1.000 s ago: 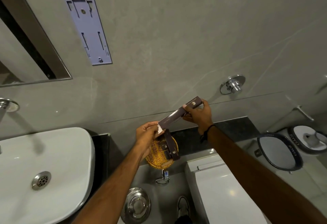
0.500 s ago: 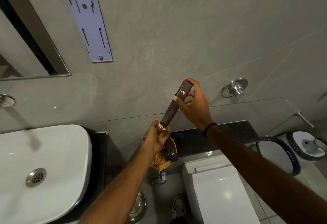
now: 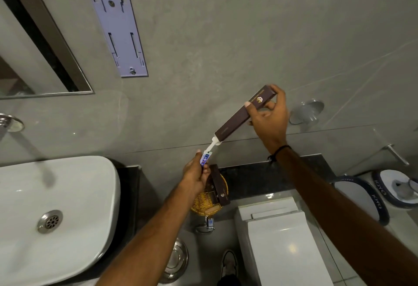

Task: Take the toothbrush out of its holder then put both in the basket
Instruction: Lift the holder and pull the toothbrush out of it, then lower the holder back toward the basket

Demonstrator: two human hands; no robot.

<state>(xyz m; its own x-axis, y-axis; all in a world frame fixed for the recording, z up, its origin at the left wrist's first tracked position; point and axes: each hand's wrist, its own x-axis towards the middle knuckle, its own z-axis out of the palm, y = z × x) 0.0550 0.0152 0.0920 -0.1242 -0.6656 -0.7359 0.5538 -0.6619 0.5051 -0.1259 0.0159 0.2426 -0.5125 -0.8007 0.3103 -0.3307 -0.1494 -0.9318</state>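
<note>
A long dark brown holder (image 3: 239,116) with a gold logo is held tilted in front of the grey wall, its upper end gripped by my right hand (image 3: 268,119). From its lower open end sticks a white toothbrush (image 3: 209,150) in a wrapper with blue print. My left hand (image 3: 195,176) pinches the toothbrush's lower end just below the holder. Under my left hand sits a round woven basket (image 3: 203,204) on the dark ledge, with other brown boxes (image 3: 220,186) in it.
A white sink (image 3: 52,215) is at the left, a white toilet cistern (image 3: 280,240) at lower right. A lilac wall bracket (image 3: 117,30), a mirror edge (image 3: 45,43) and a chrome flush button (image 3: 308,109) are on the wall. A steel bin (image 3: 177,261) stands on the floor.
The holder has tilted steeper and risen with my right hand. My left hand has drawn the white toothbrush partly out of its lower end.
</note>
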